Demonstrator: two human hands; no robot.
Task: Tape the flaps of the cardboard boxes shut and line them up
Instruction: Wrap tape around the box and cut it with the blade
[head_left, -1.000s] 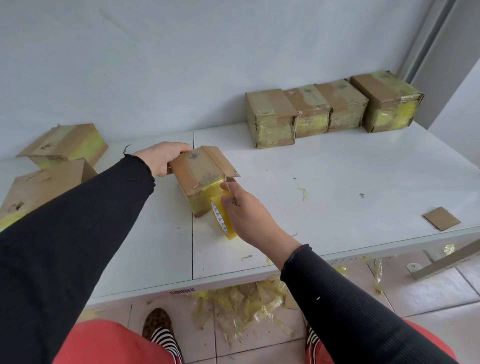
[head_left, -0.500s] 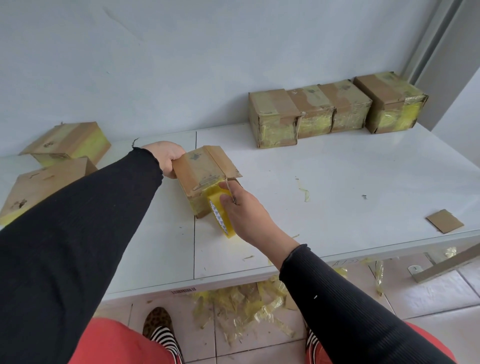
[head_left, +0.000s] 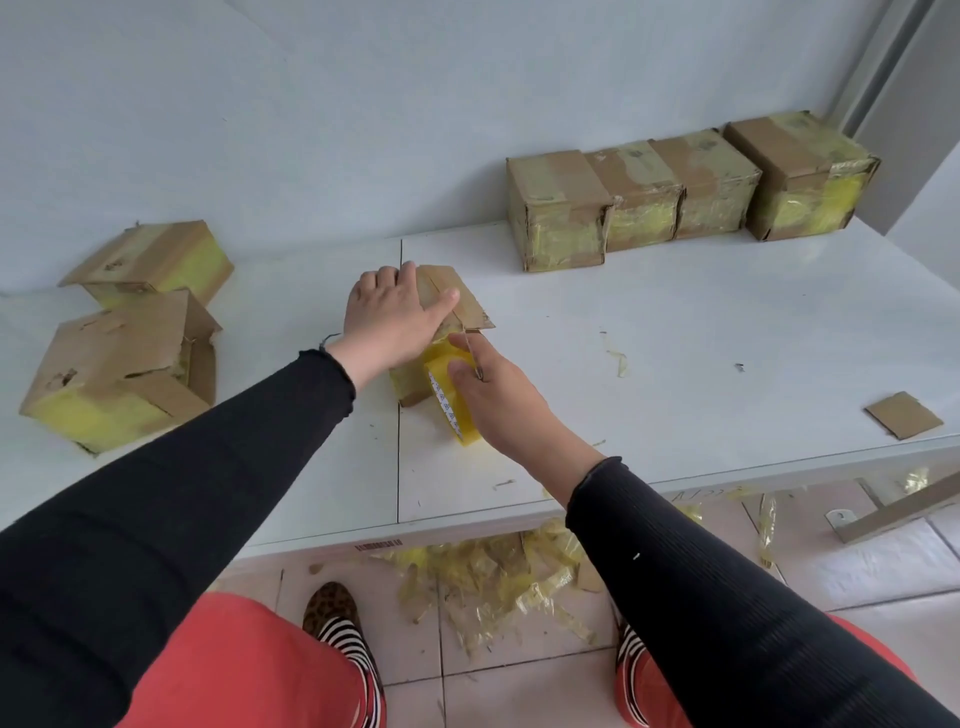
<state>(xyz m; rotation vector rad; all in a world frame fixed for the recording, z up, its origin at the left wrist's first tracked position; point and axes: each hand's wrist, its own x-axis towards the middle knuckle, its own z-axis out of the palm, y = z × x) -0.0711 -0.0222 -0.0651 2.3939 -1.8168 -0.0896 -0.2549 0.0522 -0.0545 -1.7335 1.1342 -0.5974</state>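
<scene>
1. Sitting near the middle of the white tabletop (head_left: 675, 332), a small cardboard box (head_left: 457, 301) is pressed from above by the left hand (head_left: 389, 317), whose fingers are laid flat and close together on its top, thumb stretched toward 3 o'clock.
2. Against the box's near side a yellow tape roll (head_left: 449, 400) is held by the right hand (head_left: 498, 400); its fingers are curled round the roll, and a thin metal piece is seen by the thumb.
3. At 1 o'clock from the box, four taped boxes (head_left: 685, 192) are lined up touching along the wall.
4. At 9 o'clock, well apart, two untaped boxes (head_left: 130, 338) are lying with a flap open.
5. At 3 o'clock, near the tabletop's edge, a cardboard scrap (head_left: 904, 415) is lying.
6. On the floor below, crumpled tape scraps (head_left: 493, 577) are heaped.
</scene>
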